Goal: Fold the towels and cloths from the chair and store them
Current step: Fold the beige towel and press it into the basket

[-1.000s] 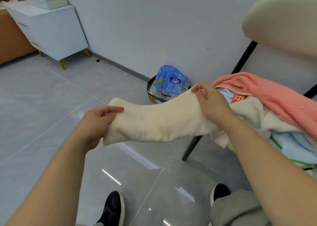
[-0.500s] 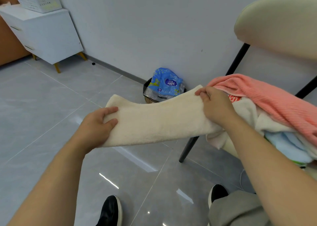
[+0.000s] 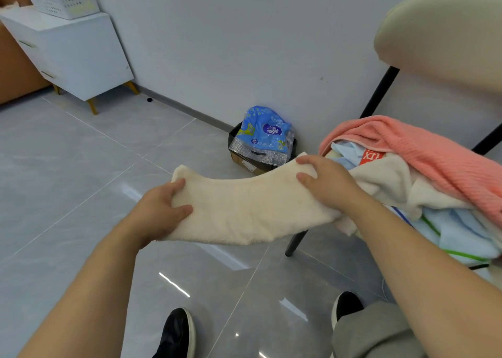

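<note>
A cream towel (image 3: pixel 244 205), folded into a long strip, hangs stretched in the air between both hands. My left hand (image 3: pixel 160 211) pinches its left end, thumb on top. My right hand (image 3: pixel 323 181) grips its right end, just in front of the chair. On the chair (image 3: pixel 440 31) at the right lies a heap of cloths: a pink knitted one (image 3: pixel 423 151) on top, another cream cloth (image 3: pixel 394 184) under it, and light blue ones (image 3: pixel 461 232) lower down.
A black bin (image 3: pixel 260 148) stuffed with a blue plastic bag stands against the wall behind the towel. A white cabinet (image 3: pixel 70 56) with a white basket on it stands at the far left. Grey glossy floor tiles spread below; my black shoes show at the bottom.
The towel strip has been pulled flatter and a little wider between the hands. My left hand shifted slightly down the left end; the view has drifted a little.
</note>
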The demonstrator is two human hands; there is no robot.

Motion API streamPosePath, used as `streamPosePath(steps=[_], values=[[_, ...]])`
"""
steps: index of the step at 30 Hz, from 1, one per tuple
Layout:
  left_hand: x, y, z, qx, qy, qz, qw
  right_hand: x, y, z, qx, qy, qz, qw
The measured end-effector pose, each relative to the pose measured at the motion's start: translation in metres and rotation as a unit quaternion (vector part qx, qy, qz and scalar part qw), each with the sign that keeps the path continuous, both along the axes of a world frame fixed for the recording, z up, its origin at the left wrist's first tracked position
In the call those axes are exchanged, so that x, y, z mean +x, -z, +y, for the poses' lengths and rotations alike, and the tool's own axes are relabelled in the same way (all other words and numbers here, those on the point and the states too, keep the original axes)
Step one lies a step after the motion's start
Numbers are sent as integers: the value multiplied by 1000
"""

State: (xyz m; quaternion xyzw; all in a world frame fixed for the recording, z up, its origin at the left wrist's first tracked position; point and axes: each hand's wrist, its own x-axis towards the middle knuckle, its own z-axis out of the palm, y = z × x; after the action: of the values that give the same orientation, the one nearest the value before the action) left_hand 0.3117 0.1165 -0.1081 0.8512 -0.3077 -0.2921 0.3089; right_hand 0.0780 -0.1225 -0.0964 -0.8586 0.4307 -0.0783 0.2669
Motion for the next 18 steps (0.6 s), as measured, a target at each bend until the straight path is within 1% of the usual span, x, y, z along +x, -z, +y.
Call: streamPosePath(steps=[2, 4, 8, 10, 13, 14, 15, 17, 18], values=[[-4, 2, -2, -1, 5, 5, 1000, 3, 8, 4, 16, -6, 17, 1000], [-12, 0, -9, -20, 13, -4, 1000, 11, 10, 12, 22, -18, 8, 1000], [-35, -7, -26, 23, 79, -108, 991, 30, 5, 37, 14, -29, -22, 999], [-51, -7, -34, 25, 111, -128, 985, 37, 3, 55, 34, -38, -31, 998], [-68, -1, -43, -3, 158, -148, 976, 44, -2, 77, 74, -64, -33, 995], [-71, 1, -45, -11, 171, -148, 974, 46, -3, 83, 109, -58, -51, 991], [-74, 4, -47, -18, 179, -143, 973, 48, -5, 89, 165, -43, -80, 982], [-78, 6, -50, -30, 183, -133, 974, 51, -9, 99, 283, -9, -132, 950], [-78, 7, -50, -37, 183, -133, 973, 52, -11, 101, 324, 6, -152, 934]])
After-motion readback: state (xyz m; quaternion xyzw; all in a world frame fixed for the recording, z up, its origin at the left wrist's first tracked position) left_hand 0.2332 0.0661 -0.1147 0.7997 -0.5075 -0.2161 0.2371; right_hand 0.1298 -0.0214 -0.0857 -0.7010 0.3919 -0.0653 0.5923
